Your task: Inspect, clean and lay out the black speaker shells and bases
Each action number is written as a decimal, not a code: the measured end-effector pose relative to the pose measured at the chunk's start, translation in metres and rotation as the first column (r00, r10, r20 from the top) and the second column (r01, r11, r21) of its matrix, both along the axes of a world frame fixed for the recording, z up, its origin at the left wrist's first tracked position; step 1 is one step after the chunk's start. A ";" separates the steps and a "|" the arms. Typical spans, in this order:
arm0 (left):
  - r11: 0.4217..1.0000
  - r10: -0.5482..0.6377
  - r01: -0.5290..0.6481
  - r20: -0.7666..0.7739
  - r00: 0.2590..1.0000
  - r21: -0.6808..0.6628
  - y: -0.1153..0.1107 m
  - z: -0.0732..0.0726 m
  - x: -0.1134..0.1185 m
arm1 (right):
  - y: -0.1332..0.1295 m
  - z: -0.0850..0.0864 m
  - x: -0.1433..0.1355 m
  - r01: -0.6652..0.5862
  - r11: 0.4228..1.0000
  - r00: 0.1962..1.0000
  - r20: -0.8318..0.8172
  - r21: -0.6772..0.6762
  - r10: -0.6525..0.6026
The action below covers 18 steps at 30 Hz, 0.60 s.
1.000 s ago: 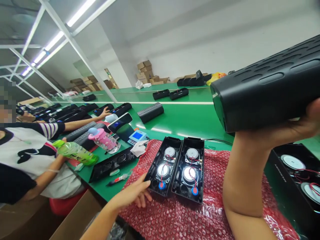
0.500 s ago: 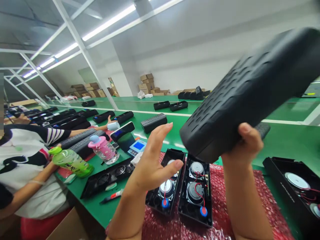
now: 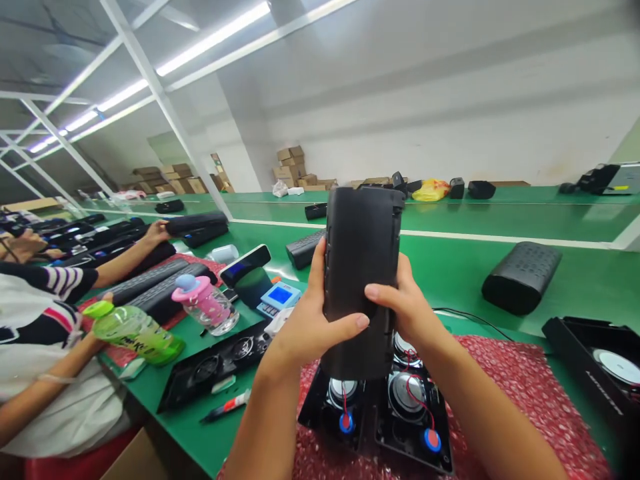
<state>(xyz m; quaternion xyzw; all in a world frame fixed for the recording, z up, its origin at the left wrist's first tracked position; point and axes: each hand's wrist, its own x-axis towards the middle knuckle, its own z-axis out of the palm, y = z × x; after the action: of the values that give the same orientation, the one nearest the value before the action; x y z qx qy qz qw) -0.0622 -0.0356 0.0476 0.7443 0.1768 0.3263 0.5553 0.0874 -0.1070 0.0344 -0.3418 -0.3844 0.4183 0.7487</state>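
Between both hands I hold a black speaker housing (image 3: 357, 267) upright, its smooth side facing me. My left hand (image 3: 320, 320) is closed on its left side, thumb across the front. My right hand (image 3: 405, 297) grips the right edge, its thumb also on the front. Below it, two open black speaker shells lie on red bubble wrap (image 3: 520, 393). The left shell (image 3: 317, 400) and the right shell (image 3: 417, 427) show round drivers, red wires and blue-rimmed round parts. The raised housing hides their upper parts.
A closed speaker (image 3: 523, 277) and another open shell (image 3: 595, 367) are at the right. On the left stand a pink-lidded bottle (image 3: 207, 307), a green bottle (image 3: 137, 333), a blue-screened device (image 3: 279, 293) and a speaker panel (image 3: 213, 363). A co-worker (image 3: 45, 333) sits at far left.
The housing has come down from the upper right to the centre and turned upright. My left hand, free before, now holds it too. The co-worker's far hand now grips a black speaker.
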 end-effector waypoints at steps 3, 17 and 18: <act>0.998 -0.024 0.026 -0.026 0.999 0.056 0.001 -0.003 0.000 | 0.002 -0.003 0.003 0.043 0.999 0.994 -0.103 0.000 -0.043; 0.995 -0.083 0.085 0.025 0.996 -0.054 -0.005 -0.002 0.009 | -0.001 0.005 -0.003 0.070 0.996 0.972 -0.222 -0.050 -0.079; 0.996 -0.079 0.080 0.027 0.997 -0.050 -0.005 -0.002 0.009 | -0.001 0.004 -0.004 0.077 0.996 0.971 -0.222 -0.045 -0.085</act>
<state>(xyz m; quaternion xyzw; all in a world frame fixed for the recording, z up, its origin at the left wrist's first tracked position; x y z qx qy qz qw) -0.0529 -0.0410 0.0451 0.7323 0.1485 0.3085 0.5886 0.0836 -0.1084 0.0386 -0.3215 -0.2756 0.4301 0.7973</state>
